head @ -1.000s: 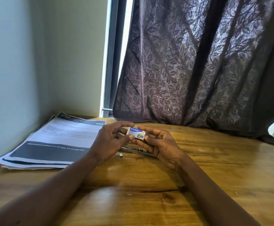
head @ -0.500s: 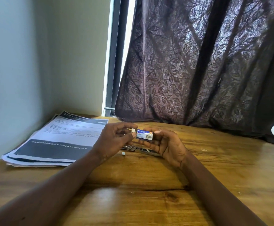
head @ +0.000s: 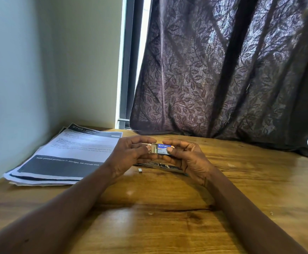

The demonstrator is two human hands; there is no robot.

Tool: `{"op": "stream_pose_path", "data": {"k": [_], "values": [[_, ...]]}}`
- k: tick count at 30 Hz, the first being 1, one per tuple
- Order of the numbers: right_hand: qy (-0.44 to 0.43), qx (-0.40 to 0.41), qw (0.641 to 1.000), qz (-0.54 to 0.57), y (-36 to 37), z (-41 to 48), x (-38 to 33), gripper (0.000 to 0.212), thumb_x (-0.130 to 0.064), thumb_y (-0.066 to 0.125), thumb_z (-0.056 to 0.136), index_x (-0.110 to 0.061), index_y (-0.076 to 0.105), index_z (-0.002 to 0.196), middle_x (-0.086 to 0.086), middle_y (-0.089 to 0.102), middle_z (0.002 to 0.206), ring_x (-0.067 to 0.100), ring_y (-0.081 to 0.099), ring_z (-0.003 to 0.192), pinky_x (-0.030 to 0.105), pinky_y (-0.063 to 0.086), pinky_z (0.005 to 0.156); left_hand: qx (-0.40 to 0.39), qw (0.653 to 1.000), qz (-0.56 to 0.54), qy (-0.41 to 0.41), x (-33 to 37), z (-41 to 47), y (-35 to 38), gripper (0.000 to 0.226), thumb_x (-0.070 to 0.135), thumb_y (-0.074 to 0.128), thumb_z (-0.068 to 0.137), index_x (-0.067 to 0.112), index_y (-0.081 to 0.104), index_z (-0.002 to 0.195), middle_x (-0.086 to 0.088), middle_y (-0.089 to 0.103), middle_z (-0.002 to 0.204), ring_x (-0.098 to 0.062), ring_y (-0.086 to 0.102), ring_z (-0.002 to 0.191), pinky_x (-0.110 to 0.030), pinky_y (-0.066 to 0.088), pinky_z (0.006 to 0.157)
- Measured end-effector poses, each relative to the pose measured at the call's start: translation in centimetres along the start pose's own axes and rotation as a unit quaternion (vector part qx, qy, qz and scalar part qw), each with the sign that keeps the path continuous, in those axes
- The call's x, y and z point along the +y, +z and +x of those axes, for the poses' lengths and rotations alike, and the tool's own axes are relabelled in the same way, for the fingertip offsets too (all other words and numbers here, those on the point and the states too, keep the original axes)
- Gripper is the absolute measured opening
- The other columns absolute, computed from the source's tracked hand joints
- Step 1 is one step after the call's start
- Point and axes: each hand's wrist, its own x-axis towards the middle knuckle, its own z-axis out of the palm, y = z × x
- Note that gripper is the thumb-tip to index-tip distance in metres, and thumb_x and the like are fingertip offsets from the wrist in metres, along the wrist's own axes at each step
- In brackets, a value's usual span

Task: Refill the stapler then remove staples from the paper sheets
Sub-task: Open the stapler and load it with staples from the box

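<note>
Mid-refill by the look of it: getting staples out of the box, nothing loaded yet.

Gripping the Kangaro staple box [head: 163,149] with the right hand [head: 189,158], thumb and fingers clamped on the blue sleeve, up off the table. Pinching the inner tray [head: 154,147] with the left hand [head: 129,156], fingertips closed on the end poking out of the sleeve. Can't make out the tray contents (too small, partly behind the fingertips).

Key relation: box long axis running fingertip to fingertip, left-right across the body, tray end on the left-fingers side. So probably drawing the tray further out with the left while holding the sleeve fixed with the right. Left fingers nearer whatever comes out.

Lying flat on the wooden table [head: 149,226] right under the fingers: stapler [head: 167,167], long axis roughly parallel to the box. Looks opened out, though mostly hidden by the hands. Short staple strip [head: 140,170] loose on the table just below the left fingers, apart from the stapler.

Well out past the left knuckles: paper sheets [head: 67,154], stacked, untouched.

Readable text:
- "kangaro" in white on the blue sleeve
- "2705" in the dark header of the top sheet
- "Hats (mixed positions in storage), hat storage area" in the dark band lower down
- rest of the print too blurred
</note>
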Motion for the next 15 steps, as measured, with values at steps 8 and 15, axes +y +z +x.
{"op": "stream_pose_path", "data": {"k": [8, 15], "values": [[-0.011, 0.019, 0.998, -0.057, 0.0, 0.0, 0.2, 0.022, 0.006, 0.067, 0.088, 0.003, 0.073, 0.110, 0.020, 0.076, 0.108, 0.024, 0.075, 0.092, 0.024, 0.062, 0.071, 0.080, 0.895, 0.373, 0.232, -0.8, 0.0, -0.2, 0.024, 0.024, 0.077, 0.089, 0.025, 0.067, 0.112, 0.011, 0.071, 0.110, -0.007, 0.071, 0.090, -0.022, 0.060, 0.072], [-0.023, 0.035, 0.998, -0.046, 0.1, 0.1, 0.5, 0.023, 0.009, 0.066, 0.089, 0.005, 0.072, 0.111, 0.020, 0.077, 0.103, 0.023, 0.076, 0.089, 0.024, 0.062, 0.071, 0.035, 0.808, 0.524, 0.269, -0.8, 0.5, -1.1, 0.028, 0.035, 0.077, 0.087, 0.036, 0.071, 0.115, 0.014, 0.063, 0.117, -0.005, 0.061, 0.090, -0.033, 0.060, 0.071]]}}
